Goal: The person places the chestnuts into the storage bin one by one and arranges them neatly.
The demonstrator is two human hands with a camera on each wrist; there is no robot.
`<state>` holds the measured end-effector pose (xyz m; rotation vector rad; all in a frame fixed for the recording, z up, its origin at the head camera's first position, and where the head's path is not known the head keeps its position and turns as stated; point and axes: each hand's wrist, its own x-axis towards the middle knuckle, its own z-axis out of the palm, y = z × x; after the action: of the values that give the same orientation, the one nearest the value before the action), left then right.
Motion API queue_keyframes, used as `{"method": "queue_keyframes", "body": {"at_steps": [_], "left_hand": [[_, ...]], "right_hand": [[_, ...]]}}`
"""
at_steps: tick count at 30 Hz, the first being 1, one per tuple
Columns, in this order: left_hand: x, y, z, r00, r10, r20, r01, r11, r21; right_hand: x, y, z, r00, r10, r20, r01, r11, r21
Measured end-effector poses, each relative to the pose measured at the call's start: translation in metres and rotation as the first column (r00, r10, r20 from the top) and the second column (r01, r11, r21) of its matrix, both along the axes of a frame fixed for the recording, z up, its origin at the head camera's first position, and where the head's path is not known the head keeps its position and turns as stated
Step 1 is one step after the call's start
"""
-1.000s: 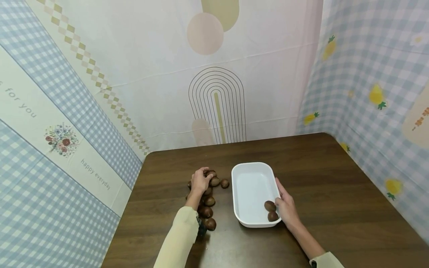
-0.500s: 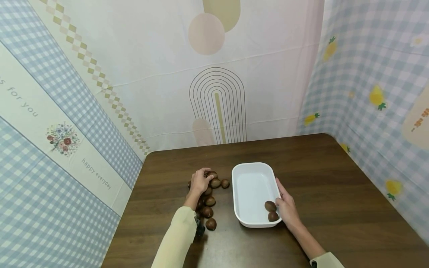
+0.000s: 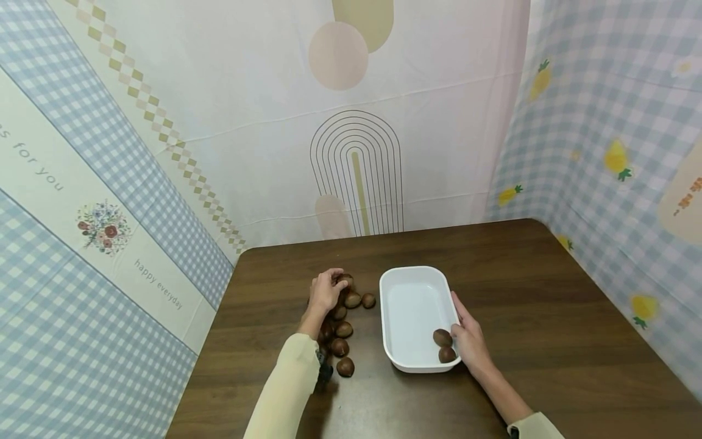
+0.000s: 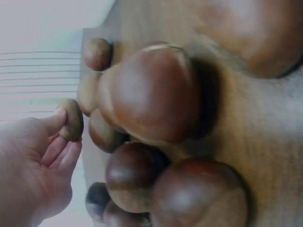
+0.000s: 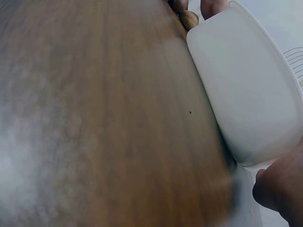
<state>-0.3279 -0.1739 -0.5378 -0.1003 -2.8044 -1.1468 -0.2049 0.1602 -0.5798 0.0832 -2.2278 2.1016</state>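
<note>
In the left wrist view my left hand (image 4: 40, 161) pinches a brown chestnut (image 4: 72, 120) between thumb and fingertips, lifted off the table. The head view shows the same left hand (image 3: 325, 292) at the far end of a loose group of chestnuts (image 3: 344, 329) lying left of the dish. My right hand (image 3: 470, 342) grips the right side of a white rectangular dish (image 3: 386, 329), thumb at the rim and fingers along the outer wall. Two chestnuts (image 3: 442, 338) lie inside the dish at its near right corner. In the right wrist view, the outer wall of the white dish (image 5: 246, 85) fills the right side.
The dark wooden table (image 3: 526, 286) ends at a pale printed cloth (image 3: 263, 152) hung behind it. Checked cloths (image 3: 598, 201) stand on the left and right. One chestnut (image 3: 368, 300) lies between the group and the dish.
My left hand has risen slightly and moved a little away and left, with a chestnut now in its fingers. The right hand and the dish have stayed in place.
</note>
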Motion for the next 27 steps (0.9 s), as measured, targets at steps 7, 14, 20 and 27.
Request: {"method": "queue_keyframes", "body": {"at_steps": [7,14,20,27], "left_hand": [[-0.001,0.014,0.015,0.998,-0.020,-0.065,0.025,0.996,0.085],[-0.002,0.037,0.028,0.991,-0.031,-0.133,0.051,0.988,0.148],[0.000,0.060,0.035,0.980,-0.093,-0.175,0.125,0.976,0.179],[0.009,0.087,0.034,0.969,-0.161,-0.188,0.187,0.974,0.130]], "right_hand": [[0.002,0.001,0.001,1.000,0.000,-0.004,0.000,1.000,-0.008],[0.001,0.000,0.000,1.000,-0.008,-0.020,0.007,1.000,-0.007],[0.000,0.000,-0.001,1.000,-0.008,-0.016,0.008,1.000,-0.005],[-0.001,0.000,0.001,1.000,-0.009,-0.006,0.010,1.000,0.018]]}}
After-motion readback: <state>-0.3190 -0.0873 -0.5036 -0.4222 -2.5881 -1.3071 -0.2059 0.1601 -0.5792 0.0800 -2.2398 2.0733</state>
